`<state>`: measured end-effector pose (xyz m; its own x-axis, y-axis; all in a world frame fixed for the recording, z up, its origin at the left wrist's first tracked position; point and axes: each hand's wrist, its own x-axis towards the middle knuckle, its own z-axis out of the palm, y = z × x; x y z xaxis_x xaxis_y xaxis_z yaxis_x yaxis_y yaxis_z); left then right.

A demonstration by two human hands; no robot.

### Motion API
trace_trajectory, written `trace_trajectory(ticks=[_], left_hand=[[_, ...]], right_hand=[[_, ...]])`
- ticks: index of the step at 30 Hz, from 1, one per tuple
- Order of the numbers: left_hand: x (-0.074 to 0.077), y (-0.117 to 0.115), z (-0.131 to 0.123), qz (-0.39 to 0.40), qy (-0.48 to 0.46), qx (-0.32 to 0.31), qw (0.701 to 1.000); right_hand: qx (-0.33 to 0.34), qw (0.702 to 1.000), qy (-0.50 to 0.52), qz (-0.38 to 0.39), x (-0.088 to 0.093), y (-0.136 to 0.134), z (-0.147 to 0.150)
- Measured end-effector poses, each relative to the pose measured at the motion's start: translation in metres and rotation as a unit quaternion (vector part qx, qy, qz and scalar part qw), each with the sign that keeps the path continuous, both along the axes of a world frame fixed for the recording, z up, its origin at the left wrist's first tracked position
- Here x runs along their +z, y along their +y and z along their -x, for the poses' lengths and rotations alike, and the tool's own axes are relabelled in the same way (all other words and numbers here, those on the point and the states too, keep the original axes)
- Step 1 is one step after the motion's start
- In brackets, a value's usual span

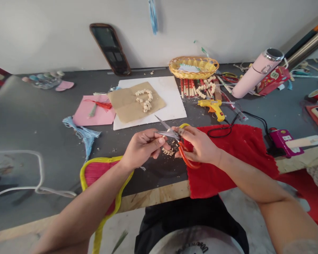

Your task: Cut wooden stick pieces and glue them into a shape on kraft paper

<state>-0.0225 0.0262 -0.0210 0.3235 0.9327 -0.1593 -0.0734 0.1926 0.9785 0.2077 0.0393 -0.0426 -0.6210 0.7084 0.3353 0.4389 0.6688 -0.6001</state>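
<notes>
- From the head view, we see our left hand [148,146] with thumb and forefinger pinched together just at the scissor blades. Between them we seem to have a slim pale piece [163,137], though the fingers hide most of it and we can't be sure.
- Our right hand [200,144] is wrapped around the orange handles of the scissors [186,155], whose blades stand apart and point towards our left side.
- We judge the step in hand to be snipping small lengths. The next move calls for a steady pinch and blades closing clear of our fingertips.
- Below the blades, between our hands, lies a loose heap of short pale bits [168,151] on the grey table [50,120], near the red cloth [233,151].
- Past our hands, a curved shape of pale bits [147,105] rests on brown paper [123,104], which overlaps a white board [175,106].
- As for containers, the yellow basket [192,74] by the wall holds a pale packet [188,67].
- To its right, the pink bottle [255,77] leans in our view beside a red box [274,81]; we can't see inside either.
</notes>
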Motion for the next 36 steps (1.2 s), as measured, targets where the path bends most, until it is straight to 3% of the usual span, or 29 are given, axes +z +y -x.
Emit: trace_trajectory(ticks=[10, 16, 20, 25, 28, 36], left_hand=[[0.0012, 0.0026, 0.0013, 0.105, -0.083, -0.057, 0.989], [0.0038, 0.0043, -0.0006, 0.134, -0.101, -0.059, 0.984], [0.0014, 0.0024, -0.0024, 0.105, -0.064, -0.028, 0.992], [0.0013, -0.0026, -0.0054, 0.007, 0.030, 0.055, 0.998], [0.0039, -0.0031, -0.0047, 0.002, 0.052, 0.040, 0.998], [0.0021, -0.0002, 0.0012, 0.017, 0.002, -0.008, 1.000]], right_hand=[[0.038, 0.999, 0.033, 0.004, -0.0001, 0.0035, -0.0008], [0.040, 0.999, 0.013, 0.009, 0.0006, 0.0029, -0.0020], [0.012, 1.000, 0.002, 0.005, 0.0014, -0.0003, -0.0009], [-0.016, 0.999, 0.022, 0.020, 0.0010, -0.0018, 0.0009], [-0.016, 1.000, 0.018, 0.013, -0.0001, -0.0007, 0.0006], [0.025, 0.999, 0.045, 0.014, -0.0013, 0.0025, -0.0004]])
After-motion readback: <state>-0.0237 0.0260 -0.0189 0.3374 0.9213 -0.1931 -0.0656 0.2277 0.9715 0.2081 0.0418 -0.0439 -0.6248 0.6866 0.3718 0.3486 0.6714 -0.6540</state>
